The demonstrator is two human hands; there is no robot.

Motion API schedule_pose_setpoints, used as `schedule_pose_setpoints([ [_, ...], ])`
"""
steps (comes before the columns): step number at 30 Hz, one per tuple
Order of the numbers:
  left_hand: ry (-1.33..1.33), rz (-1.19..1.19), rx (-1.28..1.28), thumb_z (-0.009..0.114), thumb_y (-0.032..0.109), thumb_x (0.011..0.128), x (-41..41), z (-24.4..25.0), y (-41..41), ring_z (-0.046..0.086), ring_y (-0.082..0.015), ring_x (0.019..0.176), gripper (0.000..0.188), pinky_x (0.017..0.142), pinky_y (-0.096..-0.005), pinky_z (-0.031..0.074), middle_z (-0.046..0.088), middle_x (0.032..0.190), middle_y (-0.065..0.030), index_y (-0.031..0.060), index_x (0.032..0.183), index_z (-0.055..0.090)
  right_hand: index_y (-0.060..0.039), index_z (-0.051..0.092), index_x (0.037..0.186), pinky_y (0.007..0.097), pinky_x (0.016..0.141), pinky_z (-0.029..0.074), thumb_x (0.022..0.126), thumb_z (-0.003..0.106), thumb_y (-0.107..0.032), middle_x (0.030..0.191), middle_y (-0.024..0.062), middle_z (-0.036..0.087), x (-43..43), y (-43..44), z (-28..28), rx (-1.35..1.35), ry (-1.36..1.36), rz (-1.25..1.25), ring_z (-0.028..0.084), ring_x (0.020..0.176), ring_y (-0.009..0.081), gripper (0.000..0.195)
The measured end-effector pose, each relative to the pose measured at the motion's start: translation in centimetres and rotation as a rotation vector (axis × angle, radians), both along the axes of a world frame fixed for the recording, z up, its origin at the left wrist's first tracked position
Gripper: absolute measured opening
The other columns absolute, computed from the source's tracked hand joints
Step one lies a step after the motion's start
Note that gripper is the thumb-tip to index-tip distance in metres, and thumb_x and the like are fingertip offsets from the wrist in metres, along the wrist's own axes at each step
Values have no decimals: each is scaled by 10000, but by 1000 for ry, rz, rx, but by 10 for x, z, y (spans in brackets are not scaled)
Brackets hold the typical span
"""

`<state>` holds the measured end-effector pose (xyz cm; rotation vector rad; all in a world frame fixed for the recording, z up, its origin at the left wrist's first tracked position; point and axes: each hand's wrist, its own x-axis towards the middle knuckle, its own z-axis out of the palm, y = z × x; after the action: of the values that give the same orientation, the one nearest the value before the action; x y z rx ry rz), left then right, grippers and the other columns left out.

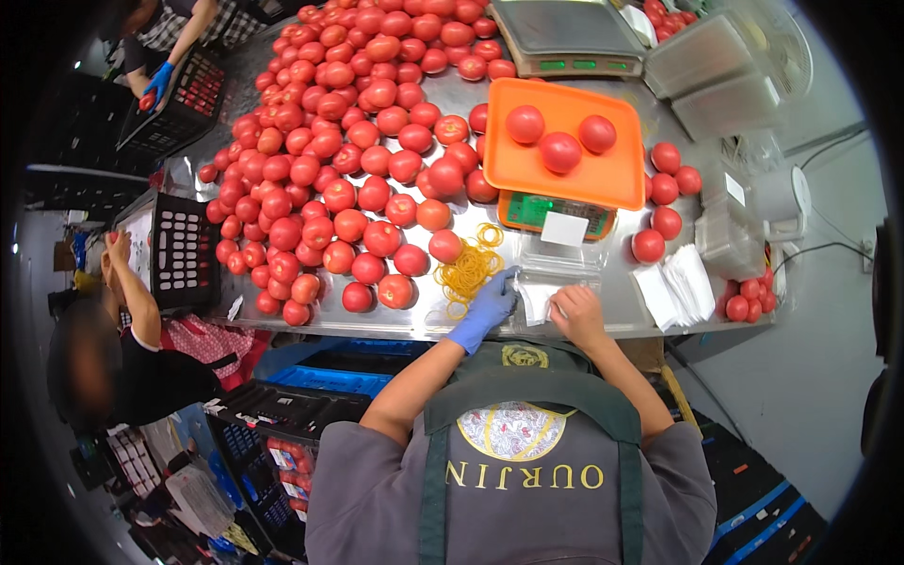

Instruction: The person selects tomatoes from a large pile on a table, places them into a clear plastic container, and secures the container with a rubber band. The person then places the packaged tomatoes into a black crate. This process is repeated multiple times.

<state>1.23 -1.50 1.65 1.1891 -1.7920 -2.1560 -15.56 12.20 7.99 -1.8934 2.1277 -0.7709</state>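
Note:
My left hand, in a blue glove, rests its fingers at the left edge of a clear plastic container by the table's front edge. My bare right hand pinches a white paper sheet lying in that container. Beside the glove is a pile of yellow rubber bands. Beyond the container, an orange tray with three tomatoes sits on a small green-and-orange scale. A white card leans at the scale's front.
A large heap of tomatoes covers the table's left and middle. A bigger scale stands behind the tray. At right are white paper sheets and stacked clear containers. Black crates stand at left, near two other people.

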Motion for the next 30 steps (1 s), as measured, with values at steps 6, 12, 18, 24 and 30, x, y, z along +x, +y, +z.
schedule_pose_setpoints([
  [6,-27,24,16,617,132,862,6,-13,-2,495,-136,661,514,630,-310,468,497,730,-48,102,1361,496,-145,586,1124,409,803,456,726,744,-188,1041,94,549,7,-8,-21,266,2,48,559,995,290,430],
  [12,-14,47,-75,612,82,853,11,-1,-4,465,-108,667,531,625,-272,445,497,766,-18,75,1370,487,-112,591,1098,435,780,483,746,731,-243,1032,165,554,-22,-99,17,350,-91,191,571,1002,341,401],
  [18,-1,206,-390,629,70,839,-3,73,-25,555,-153,831,561,769,-283,477,543,966,-67,92,1380,484,-65,546,1176,452,840,486,705,769,-229,1144,156,536,-103,-209,80,24,280,-224,545,1038,324,546],
  [24,204,138,-1085,620,82,844,-78,140,-127,464,-361,1238,581,1033,-429,392,485,1325,-224,87,1397,439,-42,514,1187,409,751,555,819,709,-311,1072,159,627,-112,-198,58,-59,-612,-487,641,954,300,496],
  [30,-45,-100,-1199,754,145,734,-171,116,-196,458,-404,1236,739,1029,-455,400,486,1325,-209,180,1405,446,-82,508,1201,399,687,555,907,579,-483,1085,129,637,-98,-158,82,-122,-1854,-332,660,905,243,502],
])
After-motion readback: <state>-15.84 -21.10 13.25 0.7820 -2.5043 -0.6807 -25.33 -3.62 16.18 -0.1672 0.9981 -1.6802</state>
